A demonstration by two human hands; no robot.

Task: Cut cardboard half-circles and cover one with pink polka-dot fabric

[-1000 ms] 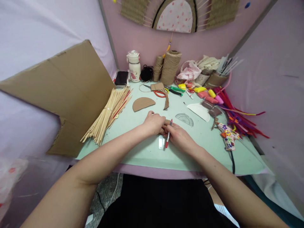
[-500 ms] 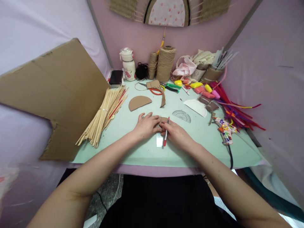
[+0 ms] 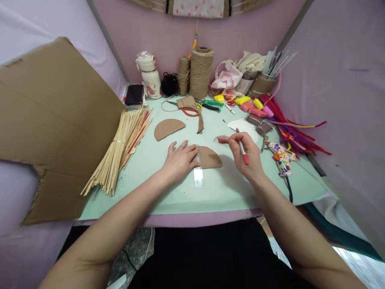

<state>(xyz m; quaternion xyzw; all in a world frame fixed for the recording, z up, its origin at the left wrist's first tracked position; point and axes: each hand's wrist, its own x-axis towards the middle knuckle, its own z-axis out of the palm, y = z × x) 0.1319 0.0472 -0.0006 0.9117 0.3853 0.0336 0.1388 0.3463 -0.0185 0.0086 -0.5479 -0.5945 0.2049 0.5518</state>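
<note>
My left hand (image 3: 179, 161) lies with spread fingers on a clear ruler (image 3: 198, 178), pressing it onto a brown cardboard half-circle (image 3: 210, 157). Part of that cardboard is hidden under the hand. The ruler crosses it upright in view and sticks out below. Above the table on the right, my right hand (image 3: 246, 154) is closed around a red-and-white pen (image 3: 242, 148). Its index finger stretches toward a clear protractor (image 3: 221, 140), which the hand partly covers. A second cardboard half-circle (image 3: 170, 129) lies beyond my left hand.
Left stand bundled wooden sticks (image 3: 120, 148) and a large cardboard sheet (image 3: 63, 112). Scissors (image 3: 190, 111), twine spools (image 3: 201, 74) and a bottle (image 3: 151, 80) are at the back. On the right lie a white half-circle (image 3: 249, 130), pipe cleaners (image 3: 296, 132) and a glue gun (image 3: 282, 158).
My right hand has lifted off the cardboard and moved right toward the protractor with the pen, uncovering the half-circle. My left hand stays on the ruler. The view has shifted slightly.
</note>
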